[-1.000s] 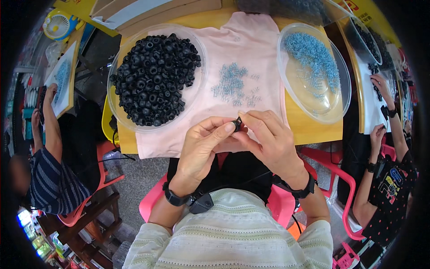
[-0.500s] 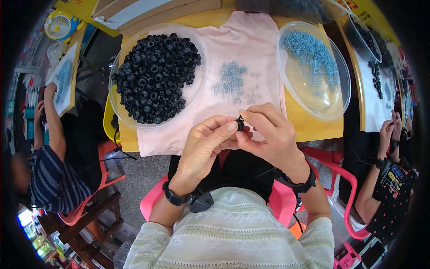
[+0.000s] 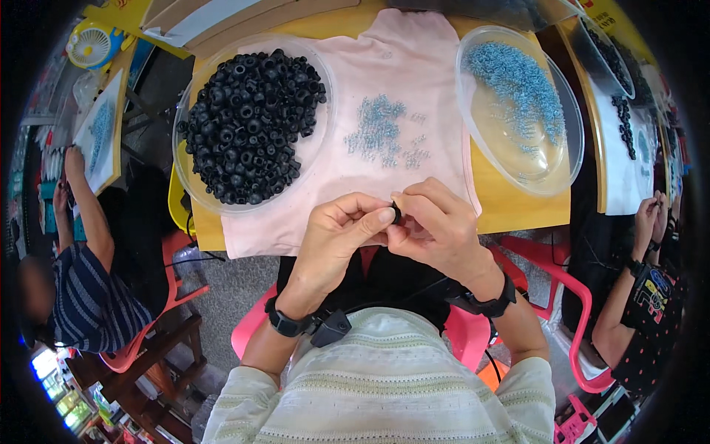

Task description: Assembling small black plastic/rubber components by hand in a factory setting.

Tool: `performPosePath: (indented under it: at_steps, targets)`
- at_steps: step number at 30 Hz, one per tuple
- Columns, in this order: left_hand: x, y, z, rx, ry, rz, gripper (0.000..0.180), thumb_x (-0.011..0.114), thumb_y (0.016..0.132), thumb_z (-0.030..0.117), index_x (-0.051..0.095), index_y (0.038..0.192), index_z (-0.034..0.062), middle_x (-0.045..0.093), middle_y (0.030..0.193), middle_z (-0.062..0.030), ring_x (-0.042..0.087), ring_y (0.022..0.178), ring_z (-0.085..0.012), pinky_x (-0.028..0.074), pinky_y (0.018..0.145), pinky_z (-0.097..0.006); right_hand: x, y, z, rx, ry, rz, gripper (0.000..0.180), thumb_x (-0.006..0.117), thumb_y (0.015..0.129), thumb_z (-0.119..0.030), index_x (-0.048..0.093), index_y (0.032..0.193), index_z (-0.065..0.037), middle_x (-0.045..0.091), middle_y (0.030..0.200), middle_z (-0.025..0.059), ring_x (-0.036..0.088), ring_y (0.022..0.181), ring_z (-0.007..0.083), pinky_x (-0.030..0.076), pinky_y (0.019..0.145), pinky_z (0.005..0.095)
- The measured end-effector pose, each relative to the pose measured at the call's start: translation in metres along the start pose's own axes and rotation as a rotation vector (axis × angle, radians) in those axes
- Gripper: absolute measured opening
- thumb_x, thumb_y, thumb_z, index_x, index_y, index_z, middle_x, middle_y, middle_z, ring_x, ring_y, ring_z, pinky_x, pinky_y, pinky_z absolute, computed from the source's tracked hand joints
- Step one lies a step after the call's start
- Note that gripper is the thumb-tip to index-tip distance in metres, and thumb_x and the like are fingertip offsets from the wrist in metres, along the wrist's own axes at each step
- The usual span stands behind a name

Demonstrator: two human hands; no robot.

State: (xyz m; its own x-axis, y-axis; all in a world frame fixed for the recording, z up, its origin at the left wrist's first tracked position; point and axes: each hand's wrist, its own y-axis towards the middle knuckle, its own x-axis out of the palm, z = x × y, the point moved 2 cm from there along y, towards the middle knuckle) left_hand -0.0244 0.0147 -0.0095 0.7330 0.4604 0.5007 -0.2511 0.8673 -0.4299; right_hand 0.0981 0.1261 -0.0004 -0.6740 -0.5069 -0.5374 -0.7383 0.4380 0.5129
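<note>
In front of my lap, my left hand (image 3: 342, 226) is closed, its thumb pressing a small round black part (image 3: 396, 214) against the fingers. Against the same part are the closed thumb and fingertips of my right hand (image 3: 436, 229); anything else they pinch is hidden. Ahead of the left hand, a clear oval tub (image 3: 314, 159) holds a heap of hollow black parts (image 3: 255, 122) like the one I hold. Tiny light-blue pieces (image 3: 379, 126), too small to name surely, lie loose on a pink cloth (image 3: 344, 70) ahead of my hands.
At the right, a clear oval container (image 3: 543, 166) holds more tiny blue pieces (image 3: 521, 89). All this stands on a yellow tabletop (image 3: 518, 211). A cardboard box (image 3: 244, 18) lines the far edge. People sit working at the left (image 3: 89, 296) and right (image 3: 651, 311).
The black part has turned in my fingers, and the thin tip that stuck up from it no longer shows. My right fingertips have closed in and lowered slightly.
</note>
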Motion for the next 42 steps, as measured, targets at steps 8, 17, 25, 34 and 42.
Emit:
performPosePath:
  at_steps: [8,17,25,34,42]
  targets:
    - [-0.002,0.002,0.001,-0.014,0.006,-0.024,0.023,0.062,0.096,0.015,0.063,0.109,-0.0034,0.068,0.096,-0.0112,0.068,0.085,-0.0160,0.058,0.080,-0.030,0.001,0.001,0.004,0.013,0.047,0.063,0.029,0.073,0.065,-0.001,0.060,0.091,-0.002,0.062,0.081,0.0087,0.061,0.069,0.0234,0.052,0.059,0.0319]
    - [0.006,-0.002,0.005,0.078,0.023,0.009,0.019,0.062,0.095,0.013,0.064,0.105,-0.0037,0.069,0.098,-0.0141,0.069,0.087,-0.0194,0.058,0.081,-0.032,-0.005,0.007,-0.008,-0.058,-0.028,0.051,0.031,0.074,0.066,-0.003,0.063,0.095,-0.004,0.064,0.087,0.0078,0.062,0.073,0.0233,0.053,0.061,0.0314]
    - [0.010,-0.009,0.002,0.151,-0.012,-0.027,0.013,0.064,0.094,0.009,0.067,0.099,-0.0012,0.069,0.089,-0.0073,0.067,0.082,-0.0132,0.055,0.076,-0.026,-0.007,0.006,-0.019,-0.028,-0.081,-0.063,0.039,0.075,0.069,-0.009,0.061,0.105,-0.004,0.063,0.094,0.0072,0.062,0.080,0.0228,0.052,0.062,0.0316]
    - [0.010,-0.014,0.005,0.067,0.028,-0.038,0.024,0.059,0.098,0.021,0.065,0.104,-0.0016,0.067,0.092,-0.0068,0.066,0.085,-0.0128,0.055,0.082,-0.028,-0.010,0.008,-0.025,-0.073,-0.311,-0.173,0.041,0.072,0.074,-0.017,0.058,0.109,-0.001,0.058,0.088,0.0072,0.059,0.079,0.0221,0.050,0.060,0.0318]
    - [0.014,-0.031,0.001,0.089,0.057,-0.139,0.033,0.047,0.103,0.024,0.063,0.106,-0.0053,0.067,0.093,-0.0101,0.067,0.085,-0.0171,0.056,0.084,-0.032,-0.011,0.000,-0.033,-0.096,-0.275,-0.230,0.037,0.070,0.077,-0.016,0.056,0.106,0.001,0.054,0.083,0.0091,0.058,0.077,0.0232,0.050,0.060,0.0322]
